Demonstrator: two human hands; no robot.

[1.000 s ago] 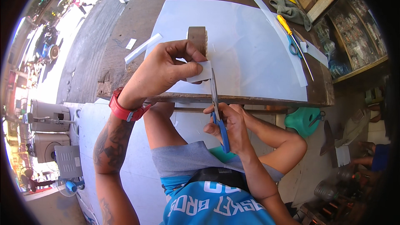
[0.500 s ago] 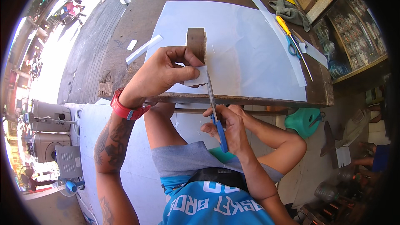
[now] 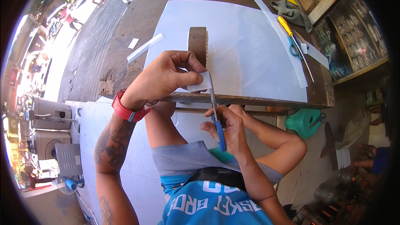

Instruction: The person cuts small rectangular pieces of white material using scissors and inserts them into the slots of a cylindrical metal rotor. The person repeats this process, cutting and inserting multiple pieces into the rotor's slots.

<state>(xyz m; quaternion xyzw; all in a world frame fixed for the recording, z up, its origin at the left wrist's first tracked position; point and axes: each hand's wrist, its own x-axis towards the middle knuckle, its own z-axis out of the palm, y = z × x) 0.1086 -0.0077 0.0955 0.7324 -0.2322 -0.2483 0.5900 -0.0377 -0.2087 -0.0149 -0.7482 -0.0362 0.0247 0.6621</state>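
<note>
My left hand point(image 3: 173, 71) pinches a small piece of white paper point(image 3: 201, 82) near the front edge of the wooden table. In my right hand point(image 3: 229, 129) is a pair of scissors with blue handles point(image 3: 218, 131). Their blades point up and meet the right edge of the paper piece; whether they cut into it is too small to tell. Just beyond my left fingers, a wide brown roll of tape point(image 3: 198, 41) stands on a large white sheet point(image 3: 246, 46), its side edge toothed.
On the wooden table point(image 3: 137, 16) lie a narrow white strip point(image 3: 146, 47) and a small white scrap point(image 3: 133, 43) at left. At right are a yellow-handled screwdriver point(image 3: 286, 26), teal-handled scissors point(image 3: 294, 48), a grey cloth point(image 3: 291, 12) and a long white strip point(image 3: 266, 10). A green stool point(image 3: 298, 123) stands below.
My left hand and the paper piece have shifted slightly down and right, and the scissors have come down a little with them. Both hands keep their hold.
</note>
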